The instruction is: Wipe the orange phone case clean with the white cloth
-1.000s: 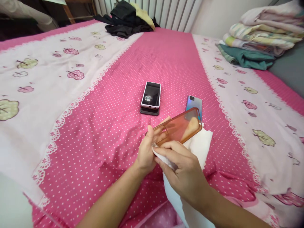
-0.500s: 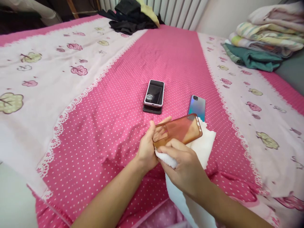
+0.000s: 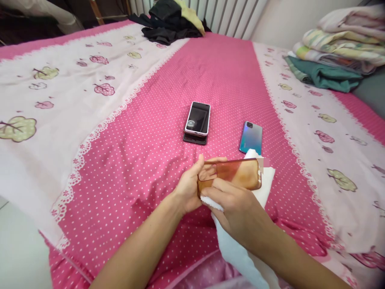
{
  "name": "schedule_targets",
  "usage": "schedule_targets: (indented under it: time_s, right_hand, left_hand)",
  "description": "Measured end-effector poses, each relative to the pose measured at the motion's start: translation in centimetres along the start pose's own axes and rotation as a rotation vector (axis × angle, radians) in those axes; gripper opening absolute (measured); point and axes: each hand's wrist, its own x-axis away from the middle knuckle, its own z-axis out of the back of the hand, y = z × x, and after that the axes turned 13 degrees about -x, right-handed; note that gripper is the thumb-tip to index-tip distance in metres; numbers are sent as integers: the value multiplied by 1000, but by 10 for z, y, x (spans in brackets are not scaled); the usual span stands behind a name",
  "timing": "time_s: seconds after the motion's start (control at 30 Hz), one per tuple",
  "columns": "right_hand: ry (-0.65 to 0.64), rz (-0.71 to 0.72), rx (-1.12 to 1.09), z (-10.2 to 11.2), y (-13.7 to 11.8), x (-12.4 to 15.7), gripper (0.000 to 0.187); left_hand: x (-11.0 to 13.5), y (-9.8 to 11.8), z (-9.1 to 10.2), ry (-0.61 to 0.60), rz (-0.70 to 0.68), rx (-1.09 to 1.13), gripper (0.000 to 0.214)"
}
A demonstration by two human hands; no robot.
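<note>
Furthest left of the working group, the left hand (image 3: pixel 188 188) is curled around the cutout end of an amber phone case (image 3: pixel 231 170), thumb up at the rim and fingers behind, showing through the clear plastic. Beyond it, well apart from the hands, a black-screened phone (image 3: pixel 198 116) with a pale rim rests on a dark slab (image 3: pixel 195 139) on the pink bedspread (image 3: pixel 135 160). The case itself is held up above the bedspread, lying roughly crosswise and reaching rightward from the left palm. It looks very light and thin-walled, probably a bendy plastic that flexes if squeezed across the middle but is unlikely to crack; its smooth back may slip under a loose grasp. The raised rim and corners seem the surest places to take hold, with the cutout edge likely the weakest. Close by the left hand, the right hand (image 3: pixel 236 206) pinches a white cloth (image 3: pixel 266 176) against the near edge of the case; the cloth appears soft and limp, best bunched near its working fold. Just beyond the case's right end, a silver-blue phone (image 3: pixel 252 138) lies back up, likely heavier, stiffer and slick, so better lifted by its sides.
</note>
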Motion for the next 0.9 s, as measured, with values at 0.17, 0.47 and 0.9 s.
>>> schedule_targets:
  time_s: [0.17,0.47,0.9]
  right_hand:
    - [93,-62,-34,-2,2,2,18]
    - [101,-270,-779,1,0,-9,21]
    - [134,-410,-1073,0,-6,-13,30]
  left_hand:
    - [1,4,-4,48,-24,17,43]
    - [1,-4,-4,59,-333,-113,46]
    - [2,-8,-6,136,-459,-248,45]
